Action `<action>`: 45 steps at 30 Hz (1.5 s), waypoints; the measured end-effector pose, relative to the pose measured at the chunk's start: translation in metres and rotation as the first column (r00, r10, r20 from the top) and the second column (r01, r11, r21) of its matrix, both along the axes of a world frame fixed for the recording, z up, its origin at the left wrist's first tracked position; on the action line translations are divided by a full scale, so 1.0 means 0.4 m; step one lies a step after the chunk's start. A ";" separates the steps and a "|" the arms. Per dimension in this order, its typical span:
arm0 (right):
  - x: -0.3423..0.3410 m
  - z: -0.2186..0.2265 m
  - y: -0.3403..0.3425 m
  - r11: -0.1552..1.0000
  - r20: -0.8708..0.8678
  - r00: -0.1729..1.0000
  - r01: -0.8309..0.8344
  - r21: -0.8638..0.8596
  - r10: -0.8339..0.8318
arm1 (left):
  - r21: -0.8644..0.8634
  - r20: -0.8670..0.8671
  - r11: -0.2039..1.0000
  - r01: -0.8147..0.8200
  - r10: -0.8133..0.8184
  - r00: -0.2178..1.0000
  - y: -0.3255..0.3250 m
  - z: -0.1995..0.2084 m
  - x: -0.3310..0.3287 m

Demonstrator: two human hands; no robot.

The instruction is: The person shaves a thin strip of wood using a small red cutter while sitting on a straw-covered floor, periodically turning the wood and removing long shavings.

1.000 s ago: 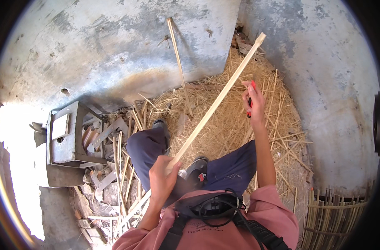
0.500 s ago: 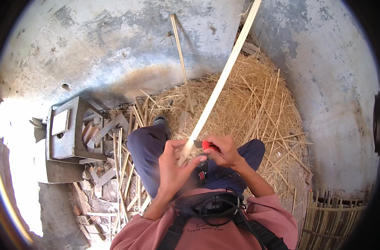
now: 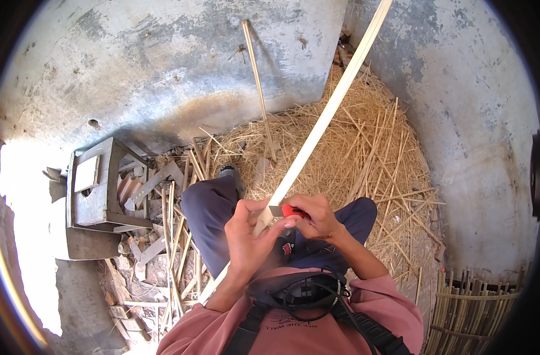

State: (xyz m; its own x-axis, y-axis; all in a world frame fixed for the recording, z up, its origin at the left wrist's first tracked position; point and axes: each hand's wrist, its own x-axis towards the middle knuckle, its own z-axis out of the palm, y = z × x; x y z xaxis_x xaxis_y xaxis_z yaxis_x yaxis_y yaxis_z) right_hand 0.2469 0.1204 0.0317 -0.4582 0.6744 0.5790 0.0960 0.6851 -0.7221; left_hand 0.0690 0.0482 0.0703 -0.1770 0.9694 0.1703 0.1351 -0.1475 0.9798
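A long pale strip that looks like bamboo point(image 3: 329, 110) slants up and away to the right from between my knees. My left hand point(image 3: 246, 236) is closed around its lower part, thumb on the near side. In my right hand point(image 3: 321, 216) is a knife with a red handle point(image 3: 293, 211), held in a fist. Its short metal blade point(image 3: 276, 210) lies against the strip just above my left thumb. Both thumbs are close together there. A pale length point(image 3: 213, 288) shows beside my left wrist and seems to be the strip's lower end.
Straw-like shavings point(image 3: 341, 148) cover the floor ahead and right. A wooden box frame point(image 3: 107, 186) with scraps stands left, near loose sticks point(image 3: 172, 248). One thin stick point(image 3: 258, 83) leans on the wall point(image 3: 181, 53). A slatted basket point(image 3: 474, 313) is at lower right.
The strip's far end has swung to the right and the strip has slid toward me, with more showing beside my left wrist. The knife has shifted slightly left and down.
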 end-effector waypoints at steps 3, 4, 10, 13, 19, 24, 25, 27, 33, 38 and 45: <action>0.000 0.004 -0.002 0.999 0.013 1.000 0.025 0.031 -0.026 | 0.015 -0.037 1.000 -0.017 0.017 0.999 -0.001 -0.005 0.001; 0.003 0.008 -0.003 0.999 0.026 0.999 0.031 0.038 -0.032 | -0.011 -0.017 1.000 -0.007 0.007 1.000 -0.004 -0.004 0.002; 0.012 0.013 -0.008 0.997 0.063 0.996 0.062 0.055 -0.066 | -0.044 0.059 0.999 -0.013 0.016 0.998 -0.007 -0.002 0.008; 0.009 0.010 -0.012 0.995 0.057 0.994 0.088 0.057 -0.091 | -0.048 0.088 0.999 -0.021 0.025 0.996 -0.007 0.002 0.013; -0.001 0.001 -0.017 0.984 0.043 0.987 0.151 0.094 -0.155 | -0.032 0.100 0.999 -0.007 0.010 0.995 -0.002 -0.003 0.014; -0.005 0.012 -0.020 0.980 0.064 0.982 0.167 0.112 -0.175 | -0.058 0.115 0.998 -0.017 0.024 0.993 -0.004 0.003 0.012; -0.004 0.012 -0.020 0.978 0.074 0.981 0.170 0.118 -0.179 | -0.063 0.122 0.998 -0.029 0.037 0.992 -0.004 0.002 0.013; -0.005 0.010 -0.022 0.975 0.083 0.978 0.182 0.131 -0.193 | -0.073 0.123 0.996 -0.041 0.050 0.991 -0.003 0.003 0.013; -0.010 0.007 -0.025 0.959 0.091 0.965 0.230 0.167 -0.247 | -0.127 0.054 0.992 -0.010 0.017 0.998 -0.003 0.005 0.005; -0.019 0.020 -0.026 0.938 0.080 0.953 0.268 0.219 -0.291 | -0.109 0.004 0.994 -0.022 0.023 1.000 0.000 -0.007 0.000; -0.012 0.018 -0.028 0.915 0.119 0.930 0.310 0.258 -0.349 | -0.105 0.011 0.994 -0.031 0.033 0.999 0.006 -0.002 0.003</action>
